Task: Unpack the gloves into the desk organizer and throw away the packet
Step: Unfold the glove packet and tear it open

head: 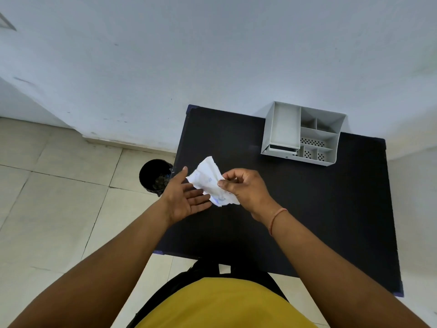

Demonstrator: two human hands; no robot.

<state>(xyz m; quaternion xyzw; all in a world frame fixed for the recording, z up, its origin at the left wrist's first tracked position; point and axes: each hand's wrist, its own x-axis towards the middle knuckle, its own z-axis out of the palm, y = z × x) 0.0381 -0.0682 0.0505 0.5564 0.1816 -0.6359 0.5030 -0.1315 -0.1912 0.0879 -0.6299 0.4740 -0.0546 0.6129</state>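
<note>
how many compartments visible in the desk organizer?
6 in the desk organizer: one long tray on its left, two small at the back right, one wide in the middle right, two small at the front right. More may be hidden.

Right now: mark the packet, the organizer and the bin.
packet (pixel 208 178): head view, on its crumpled white paper above the right thumb.
organizer (pixel 283 125): head view, on the floor of its long left compartment.
bin (pixel 153 175): head view, on its dark inside.

I see bare black desk all the way from my hands to the grey desk organizer at its far right edge, while the black bin stands open-topped on the floor just beside the desk's left edge.
</note>
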